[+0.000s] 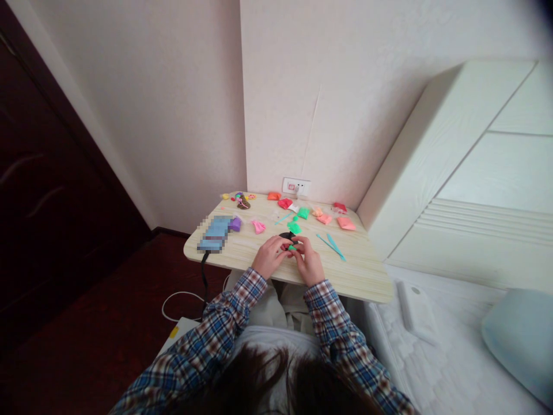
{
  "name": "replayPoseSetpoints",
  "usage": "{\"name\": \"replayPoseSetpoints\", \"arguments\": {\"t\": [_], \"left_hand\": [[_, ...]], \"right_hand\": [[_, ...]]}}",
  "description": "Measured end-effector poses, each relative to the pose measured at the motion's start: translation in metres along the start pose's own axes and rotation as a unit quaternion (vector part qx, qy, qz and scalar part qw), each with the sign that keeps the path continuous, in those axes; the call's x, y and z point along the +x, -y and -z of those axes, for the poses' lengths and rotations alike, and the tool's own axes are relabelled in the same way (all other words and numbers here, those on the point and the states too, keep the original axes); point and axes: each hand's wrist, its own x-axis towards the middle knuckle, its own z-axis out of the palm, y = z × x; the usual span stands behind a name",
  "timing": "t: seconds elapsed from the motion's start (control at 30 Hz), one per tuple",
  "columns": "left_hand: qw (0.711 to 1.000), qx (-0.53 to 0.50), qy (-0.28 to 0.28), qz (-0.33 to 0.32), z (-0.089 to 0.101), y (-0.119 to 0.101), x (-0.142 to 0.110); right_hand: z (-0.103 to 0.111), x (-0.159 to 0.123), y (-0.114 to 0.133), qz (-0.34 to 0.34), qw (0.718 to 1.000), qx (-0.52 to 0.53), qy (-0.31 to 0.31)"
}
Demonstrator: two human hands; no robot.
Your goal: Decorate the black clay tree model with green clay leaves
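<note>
My left hand [268, 257] and my right hand [310, 264] meet over the front middle of the table, fingers bent and closed together. Between their fingertips is a small piece of bright green modelling clay [292, 248]. Just behind it lies a dark, roundish thing [286, 235], partly covered by my fingers, so its kind is unclear. A flattened green clay packet [294, 227] lies just beyond my hands. Two light blue modelling tools [336, 246] rest to the right of my right hand.
Along the back of the wooden table [354, 271] are several clay packets, among them an orange one [273, 196] and a green one [303, 213]. A brown clay figure [243, 202] stands back left. At left lies a blurred blue item [216, 233]; a wall socket [296, 186] is behind.
</note>
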Motion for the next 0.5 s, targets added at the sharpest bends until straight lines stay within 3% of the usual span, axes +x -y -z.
{"name": "replayPoseSetpoints", "arguments": {"t": [0.3, 0.5], "left_hand": [[0.997, -0.070, -0.019, -0.002, 0.0034, 0.0026, 0.0012], [0.995, -0.088, -0.041, 0.003, 0.0055, 0.0052, 0.0007]], "right_hand": [[0.0012, -0.0006, 0.0062, -0.014, 0.999, 0.000, 0.039], [0.0004, -0.0005, 0.0018, -0.034, 0.999, -0.030, 0.024]]}}
